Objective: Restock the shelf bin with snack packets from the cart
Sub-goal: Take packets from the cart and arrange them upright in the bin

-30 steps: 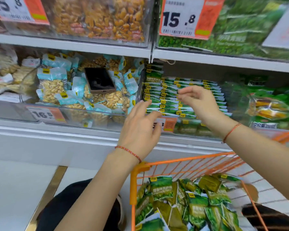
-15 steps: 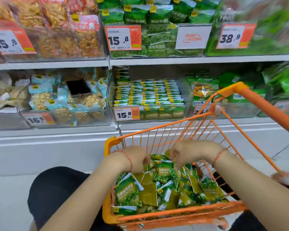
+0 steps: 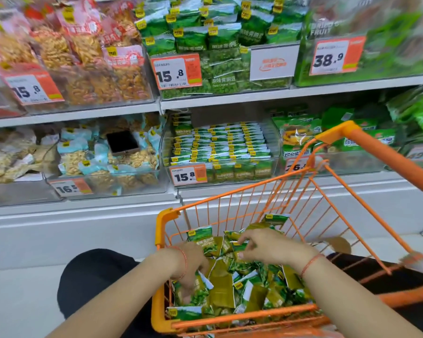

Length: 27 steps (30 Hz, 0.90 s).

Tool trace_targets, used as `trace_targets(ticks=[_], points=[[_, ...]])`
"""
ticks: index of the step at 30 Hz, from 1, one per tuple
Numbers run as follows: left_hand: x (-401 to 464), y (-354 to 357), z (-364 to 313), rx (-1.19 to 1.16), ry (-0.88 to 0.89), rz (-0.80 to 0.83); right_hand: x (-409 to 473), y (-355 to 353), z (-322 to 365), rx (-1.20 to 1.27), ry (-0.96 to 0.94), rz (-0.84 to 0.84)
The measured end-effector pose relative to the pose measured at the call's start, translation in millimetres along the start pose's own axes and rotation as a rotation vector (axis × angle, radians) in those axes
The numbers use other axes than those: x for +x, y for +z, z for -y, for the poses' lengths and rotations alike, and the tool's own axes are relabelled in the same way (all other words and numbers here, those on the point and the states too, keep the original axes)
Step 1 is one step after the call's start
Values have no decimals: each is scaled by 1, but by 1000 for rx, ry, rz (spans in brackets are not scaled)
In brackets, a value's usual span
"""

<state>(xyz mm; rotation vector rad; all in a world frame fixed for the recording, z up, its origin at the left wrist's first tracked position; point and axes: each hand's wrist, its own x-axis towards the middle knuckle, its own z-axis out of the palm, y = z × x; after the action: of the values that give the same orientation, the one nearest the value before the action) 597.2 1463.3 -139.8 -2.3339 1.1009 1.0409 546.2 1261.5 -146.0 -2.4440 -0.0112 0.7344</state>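
Observation:
Green snack packets (image 3: 220,286) lie heaped in the orange cart (image 3: 162,223) at the bottom centre. My left hand (image 3: 193,264) is dug into the left side of the heap, its fingers curled down round packets and partly hidden by them. My right hand (image 3: 271,247) rests on top of the heap and pinches a packet (image 3: 238,246) at its fingertips. The clear shelf bin (image 3: 274,152), on the lower shelf behind the cart, holds neat rows of the same green packets, with a 15.8 price tag (image 3: 188,175) on its front.
A dark phone (image 3: 122,142) lies on pale blue nut packets in the bin to the left. More bins with green and orange snacks fill the upper shelf. The cart handle (image 3: 386,154) rises at the right. My dark-clothed knees flank the cart.
One second ago both hands were up at the shelf bin. They dropped into the cart and have since stayed in the heap, shifting slightly among the packets. The view has tilted a little.

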Motion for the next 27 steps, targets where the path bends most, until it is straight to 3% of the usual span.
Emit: trace_targets(ticks=[3,7,14,17,22,24,27], points=[[-2,-6,1,-123,4,-27,0,-2,-3,93,-25,3],[-1,-5,-12,-54,16,26,0,-2,-4,70,-38,14],[-5,-12,-21,-86,-11,-62,-3,-2,-7,11,-25,5],[-3,-22,-5,-238,29,-130,-2,-4,-4,112,-55,39],[-3,-60,8,-605,163,-337,-6,-10,1,583,-104,241],[-1,-71,8,-711,204,-377,-9,-11,2,603,-95,209],[7,-78,9,-804,194,-462,-10,-14,0,645,-63,31]])
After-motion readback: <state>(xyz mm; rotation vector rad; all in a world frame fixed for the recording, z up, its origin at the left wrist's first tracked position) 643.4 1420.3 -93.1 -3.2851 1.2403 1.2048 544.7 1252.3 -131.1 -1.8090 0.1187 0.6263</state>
